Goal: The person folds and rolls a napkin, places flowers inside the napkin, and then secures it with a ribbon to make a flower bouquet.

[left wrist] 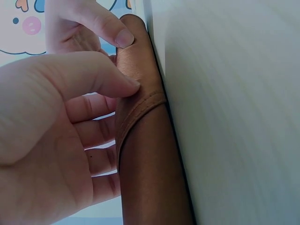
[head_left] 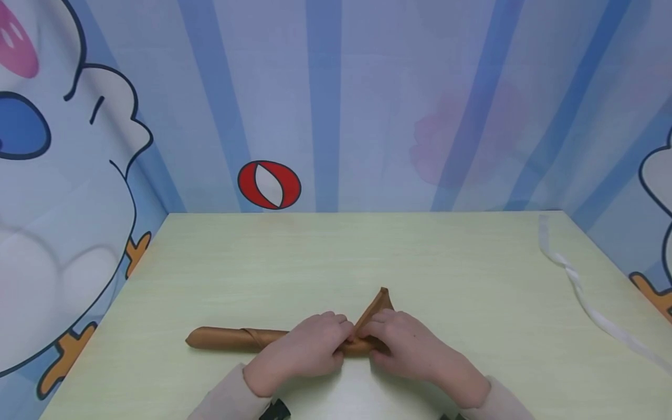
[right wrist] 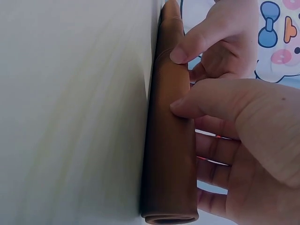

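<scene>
The brown cloth roll point(head_left: 247, 340) lies crosswise on the near part of the tabletop point(head_left: 346, 262), left of its middle. The left hand point(head_left: 310, 345) and right hand point(head_left: 405, 345) are side by side, each gripping the roll between thumb and fingers. A pointed flap point(head_left: 380, 305) stands up from the tabletop by the right hand; a stitched edge point(left wrist: 142, 108) crosses the roll. A twisted white ribbon point(head_left: 580, 293) lies along the tabletop's right side. Step in hand, as judged: rolling the cloth up. The next move appears to call for even pressure, with the loose flap drawn in flat.
</scene>
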Motion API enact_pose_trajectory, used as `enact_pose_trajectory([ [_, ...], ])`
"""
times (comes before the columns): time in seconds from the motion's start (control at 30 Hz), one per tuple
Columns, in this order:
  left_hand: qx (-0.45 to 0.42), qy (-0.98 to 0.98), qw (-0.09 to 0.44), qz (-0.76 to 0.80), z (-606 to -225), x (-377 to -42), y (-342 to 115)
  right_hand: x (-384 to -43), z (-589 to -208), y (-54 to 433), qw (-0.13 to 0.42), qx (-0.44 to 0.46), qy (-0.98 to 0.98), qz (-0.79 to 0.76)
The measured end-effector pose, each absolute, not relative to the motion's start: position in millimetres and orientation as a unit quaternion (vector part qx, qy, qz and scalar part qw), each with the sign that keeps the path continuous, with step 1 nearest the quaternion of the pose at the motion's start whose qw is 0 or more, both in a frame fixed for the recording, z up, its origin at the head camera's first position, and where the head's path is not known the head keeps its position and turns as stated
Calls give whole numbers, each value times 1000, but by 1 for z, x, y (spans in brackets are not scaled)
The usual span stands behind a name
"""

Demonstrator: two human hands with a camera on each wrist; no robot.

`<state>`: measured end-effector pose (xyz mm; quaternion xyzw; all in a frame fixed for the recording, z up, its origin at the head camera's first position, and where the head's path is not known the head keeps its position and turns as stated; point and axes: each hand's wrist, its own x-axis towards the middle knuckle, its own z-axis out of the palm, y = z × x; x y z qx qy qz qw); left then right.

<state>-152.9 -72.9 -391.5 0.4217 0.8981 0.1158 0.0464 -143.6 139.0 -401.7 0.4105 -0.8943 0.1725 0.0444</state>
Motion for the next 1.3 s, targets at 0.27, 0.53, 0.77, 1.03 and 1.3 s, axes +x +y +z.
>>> enact_pose_trajectory([
  [0.27,423,896,51,126,-391,-154,-73,-144,-403,138,35,403,-897,178],
  [0.53,423,895,48,135,-391,-154,-73,-144,-403,138,32,401,-897,181],
  [0.77,422,893,58,147,-389,-154,-73,-144,-402,138,29,402,-897,182],
  [1.03,419,891,73,161,-390,-155,-73,-144,-402,138,20,401,-897,186],
  [1.3,410,890,94,178,-390,-156,-73,-144,-401,138,25,408,-893,186],
])
